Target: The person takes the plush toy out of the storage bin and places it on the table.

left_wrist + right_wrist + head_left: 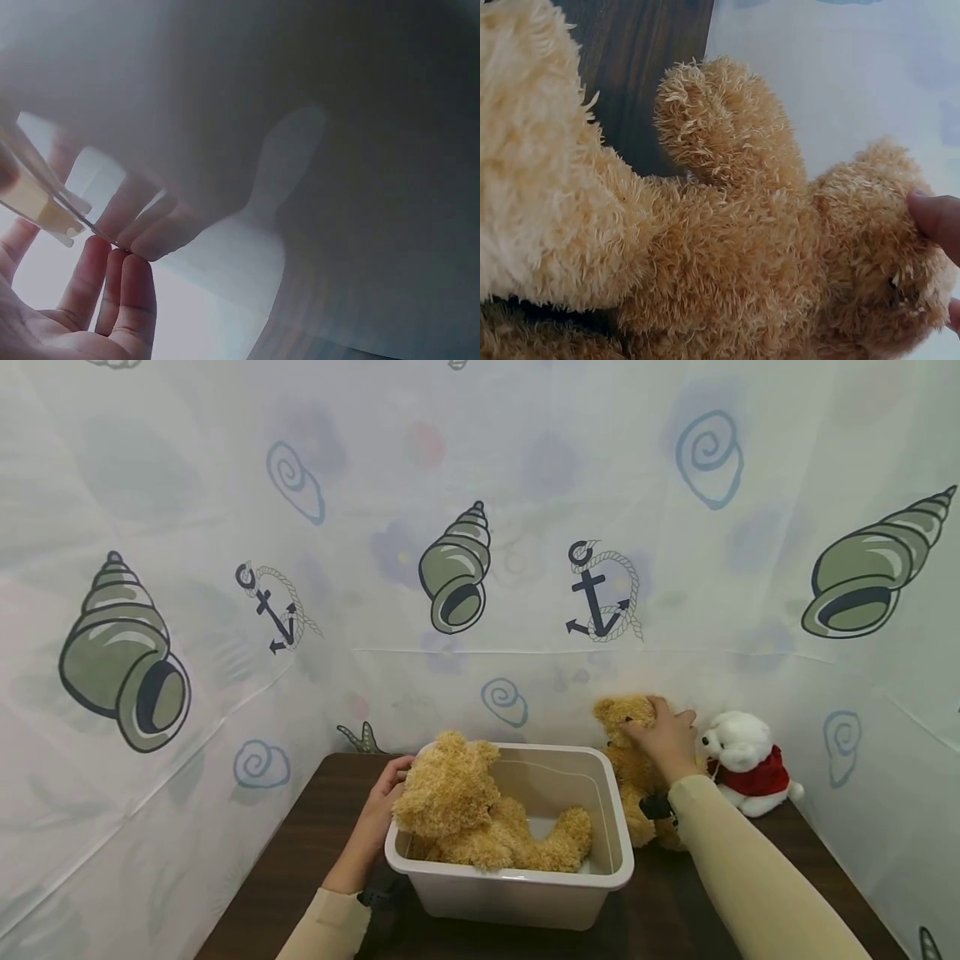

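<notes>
A teddy bear (453, 789) with curly golden-brown fur lies inside the pale plastic bin (517, 897), its head over the left rim. My left hand (382, 802) is at the bin's left side. In the left wrist view, its fingertips (136, 281) touch the glossy wall, which mirrors them. A second golden-brown teddy bear (633, 768) sits upright right of the bin. From above, my right hand (670, 739) grips that bear's head. The right wrist view shows the thumb (936, 217) on the head's fur and a fingertip farther down, with the bear's body (735, 255) alongside.
A white plush toy (742, 752) in a red top sits at the far right, beside my right hand. Dark wooden table (300, 843) lies under everything. A pale cloth (525, 443) printed with shells and anchors hangs behind and at both sides.
</notes>
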A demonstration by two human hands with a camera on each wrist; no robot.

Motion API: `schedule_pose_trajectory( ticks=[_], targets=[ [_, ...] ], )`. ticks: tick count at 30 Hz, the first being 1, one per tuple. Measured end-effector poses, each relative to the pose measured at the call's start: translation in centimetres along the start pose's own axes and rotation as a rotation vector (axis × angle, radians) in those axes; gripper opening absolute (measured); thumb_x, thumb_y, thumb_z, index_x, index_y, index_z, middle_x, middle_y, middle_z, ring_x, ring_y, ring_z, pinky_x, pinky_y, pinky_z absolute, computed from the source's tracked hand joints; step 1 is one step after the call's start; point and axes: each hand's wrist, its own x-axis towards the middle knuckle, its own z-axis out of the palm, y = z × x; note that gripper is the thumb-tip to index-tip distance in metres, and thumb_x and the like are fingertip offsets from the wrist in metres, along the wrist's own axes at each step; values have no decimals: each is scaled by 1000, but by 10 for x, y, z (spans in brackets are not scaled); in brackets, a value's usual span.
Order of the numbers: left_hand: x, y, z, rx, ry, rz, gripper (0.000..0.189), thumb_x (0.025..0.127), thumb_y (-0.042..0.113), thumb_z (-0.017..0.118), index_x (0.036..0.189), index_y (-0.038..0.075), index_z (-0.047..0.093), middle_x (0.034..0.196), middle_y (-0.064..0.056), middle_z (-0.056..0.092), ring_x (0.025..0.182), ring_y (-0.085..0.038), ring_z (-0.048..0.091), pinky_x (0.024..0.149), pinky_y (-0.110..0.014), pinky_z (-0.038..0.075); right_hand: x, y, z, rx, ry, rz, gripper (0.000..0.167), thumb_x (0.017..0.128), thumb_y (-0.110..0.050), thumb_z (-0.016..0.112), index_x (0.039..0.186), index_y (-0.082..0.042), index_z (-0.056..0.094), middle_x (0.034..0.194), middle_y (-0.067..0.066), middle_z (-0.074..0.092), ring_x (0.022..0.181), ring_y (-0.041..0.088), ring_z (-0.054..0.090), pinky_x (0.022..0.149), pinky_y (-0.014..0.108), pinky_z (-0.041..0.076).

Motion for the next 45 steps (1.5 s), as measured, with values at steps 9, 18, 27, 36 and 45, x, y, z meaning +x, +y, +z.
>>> schedule_pose_trajectory(
  ticks=[9,18,27,36,45],
  targets=[
    [-2,1,4,3,4,6,37,116,28,51,152,22,52,131,-5,59,120,-20,63,95,-32,57,-2,-2,-2,-34,-18,-9,93,100,-52,75,172,-14,30,158,48,19,135,71,34,85,74,46],
    [-2,1,1,22,-5,7,38,116,30,52,153,22,51,132,-6,60,121,-21,62,97,-33,56,-13,-6,-3,-25,-23,-16,91,101,-49,74,171,-11,30,160,49,17,137,73,31,87,76,46],
    [-1,6,2,-1,-2,1,36,116,30,52,151,22,52,133,-6,59,120,-21,63,96,-34,57,-19,-5,-9,-28,-27,-27,98,98,-61,73,172,-16,28,163,47,13,141,75,27,81,73,46],
    [0,6,1,-1,-9,3,36,116,27,51,151,22,52,133,-6,59,120,-21,63,96,-33,57,-35,-16,-28,-42,-13,-57,108,94,-69,75,173,-16,26,155,46,22,133,70,38,75,61,48],
    [-3,4,0,21,-3,12,37,116,29,50,152,22,52,134,-7,60,120,-21,63,96,-34,56,-67,-32,-51,-37,50,-116,102,95,-66,75,167,-5,36,147,45,36,114,56,51,74,56,49]
  ],
)
